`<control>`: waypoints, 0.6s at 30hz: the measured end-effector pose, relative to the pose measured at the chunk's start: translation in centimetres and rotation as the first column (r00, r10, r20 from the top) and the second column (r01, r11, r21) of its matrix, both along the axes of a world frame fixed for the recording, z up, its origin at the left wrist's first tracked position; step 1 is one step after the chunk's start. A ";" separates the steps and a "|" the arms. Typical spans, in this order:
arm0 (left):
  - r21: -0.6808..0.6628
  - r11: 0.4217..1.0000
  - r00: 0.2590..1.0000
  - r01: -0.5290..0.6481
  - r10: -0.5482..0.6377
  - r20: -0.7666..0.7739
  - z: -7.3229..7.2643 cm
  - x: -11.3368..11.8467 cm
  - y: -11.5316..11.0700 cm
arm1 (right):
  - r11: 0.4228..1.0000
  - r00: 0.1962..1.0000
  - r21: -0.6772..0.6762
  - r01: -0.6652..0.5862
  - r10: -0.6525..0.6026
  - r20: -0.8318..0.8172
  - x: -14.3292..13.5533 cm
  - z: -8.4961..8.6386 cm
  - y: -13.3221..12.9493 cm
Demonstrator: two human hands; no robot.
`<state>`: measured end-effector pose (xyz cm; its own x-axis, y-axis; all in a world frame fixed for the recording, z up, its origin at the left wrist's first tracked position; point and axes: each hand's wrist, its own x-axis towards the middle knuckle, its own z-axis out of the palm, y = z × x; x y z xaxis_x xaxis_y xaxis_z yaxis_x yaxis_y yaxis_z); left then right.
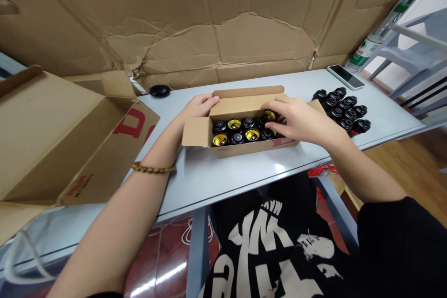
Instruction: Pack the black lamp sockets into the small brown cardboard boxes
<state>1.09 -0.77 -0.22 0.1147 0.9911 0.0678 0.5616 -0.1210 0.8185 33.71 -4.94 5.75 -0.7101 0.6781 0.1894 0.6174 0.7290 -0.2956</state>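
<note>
A small open cardboard box [240, 150] stands on the table in front of me. Inside it are rows of black cylindrical parts, some showing a yellow ring-shaped end [252, 135], others a black knobbed end [237, 138]. My left hand [200, 104] grips the box at its back left corner, thumb by the raised rear flap [247, 98]. With thumb and fingers, my right hand [296, 116] pinches a black cylindrical part [269, 115], yellow end up, at the box's right half. That hand hides the parts on the right side of the box.
Several more black parts [344, 108] stand grouped on the table [195, 172] at right. Behind them are a phone [345, 77] and a water bottle [366, 51]. A larger open carton [104, 149] sits at left, a black round object [159, 91] near a cardboard wall [223, 18].
</note>
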 end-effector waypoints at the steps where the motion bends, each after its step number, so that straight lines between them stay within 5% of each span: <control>1: -0.002 1.000 1.000 0.000 0.000 0.005 0.0 0.0 0.0 | 1.000 1.000 -0.008 0.010 -0.010 0.023 -0.1 -0.1 -0.2; 8: -0.008 1.000 1.000 -0.011 0.011 0.001 0.2 0.2 -0.2 | 0.998 0.998 -0.056 -0.003 0.007 0.065 -0.8 -0.5 -0.6; 13: -0.016 1.000 1.000 0.003 -0.003 0.000 0.5 0.3 -0.3 | 1.000 1.000 0.010 0.026 -0.026 -0.003 0.7 1.5 -0.6; 15: -0.009 1.000 1.000 -0.002 0.001 -0.006 0.5 0.2 -0.3 | 0.983 0.986 0.122 0.138 -0.125 -0.112 2.4 2.8 -0.9; 18: 0.005 1.000 1.000 -0.013 0.013 -0.018 0.2 0.1 0.0 | 0.879 0.912 0.250 0.406 -0.372 -0.174 5.7 4.5 -1.7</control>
